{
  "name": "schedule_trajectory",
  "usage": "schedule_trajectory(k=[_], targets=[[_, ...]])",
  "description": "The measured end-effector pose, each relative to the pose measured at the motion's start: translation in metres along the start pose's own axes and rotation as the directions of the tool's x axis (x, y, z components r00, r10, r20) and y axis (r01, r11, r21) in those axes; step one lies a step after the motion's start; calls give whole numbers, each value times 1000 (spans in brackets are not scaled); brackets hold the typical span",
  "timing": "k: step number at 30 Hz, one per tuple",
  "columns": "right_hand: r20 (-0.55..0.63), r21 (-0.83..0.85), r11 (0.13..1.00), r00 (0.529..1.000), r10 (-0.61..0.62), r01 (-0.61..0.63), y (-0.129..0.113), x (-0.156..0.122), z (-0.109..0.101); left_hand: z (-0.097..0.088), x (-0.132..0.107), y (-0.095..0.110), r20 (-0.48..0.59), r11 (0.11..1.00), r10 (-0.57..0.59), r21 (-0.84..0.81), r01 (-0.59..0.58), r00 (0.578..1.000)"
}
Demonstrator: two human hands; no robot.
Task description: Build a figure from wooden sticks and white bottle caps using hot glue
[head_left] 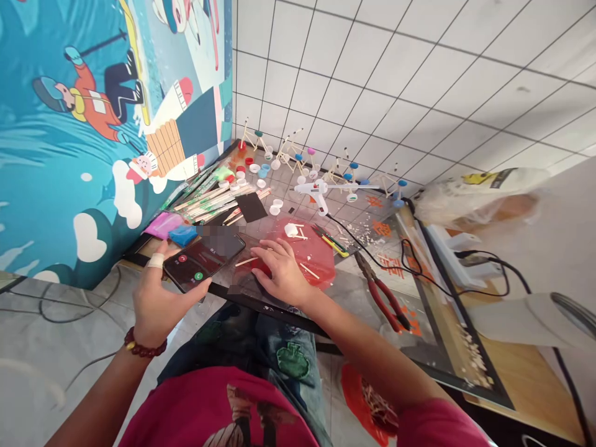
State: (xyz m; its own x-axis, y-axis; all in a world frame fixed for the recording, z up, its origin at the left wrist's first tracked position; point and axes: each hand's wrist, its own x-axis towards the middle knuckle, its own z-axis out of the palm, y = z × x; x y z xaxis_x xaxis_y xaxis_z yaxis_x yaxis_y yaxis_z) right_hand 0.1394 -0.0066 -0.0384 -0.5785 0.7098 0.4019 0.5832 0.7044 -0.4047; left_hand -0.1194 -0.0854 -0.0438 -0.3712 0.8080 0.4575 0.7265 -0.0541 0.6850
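Observation:
My left hand (156,301) grips a black smartphone (205,261) whose screen shows red and green call buttons; a white bandage wraps the thumb and a bead bracelet sits on the wrist. Fingers spread, my right hand (279,273) rests flat on the table beside the phone, at the edge of a red plastic sheet (310,251). A thin wooden stick (246,261) lies just under its fingertips. A white glue gun (319,189) stands further back on the glass tabletop.
Red-handled pliers (384,295) lie right of my right hand. Bottle caps (254,177), wooden sticks (209,202) and stick-and-cap models (298,158) crowd the back by the tiled wall. A power strip (454,257) with cables and a plastic bag (475,195) sit at right.

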Motion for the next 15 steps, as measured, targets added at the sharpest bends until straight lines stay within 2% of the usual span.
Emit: schedule_trajectory(k=[3,8,15], targets=[[-17,-33,999,999,-31,31,-1,-2,-2,2,2,10,-20,994,59,94,-57,998],[-24,-96,994,998,-53,50,-4,-9,-8,14,4,16,16,980,159,115,-160,987],[-27,-112,993,999,-39,36,-6,-18,-13,34,11,14,53,983,149,103,-154,987]])
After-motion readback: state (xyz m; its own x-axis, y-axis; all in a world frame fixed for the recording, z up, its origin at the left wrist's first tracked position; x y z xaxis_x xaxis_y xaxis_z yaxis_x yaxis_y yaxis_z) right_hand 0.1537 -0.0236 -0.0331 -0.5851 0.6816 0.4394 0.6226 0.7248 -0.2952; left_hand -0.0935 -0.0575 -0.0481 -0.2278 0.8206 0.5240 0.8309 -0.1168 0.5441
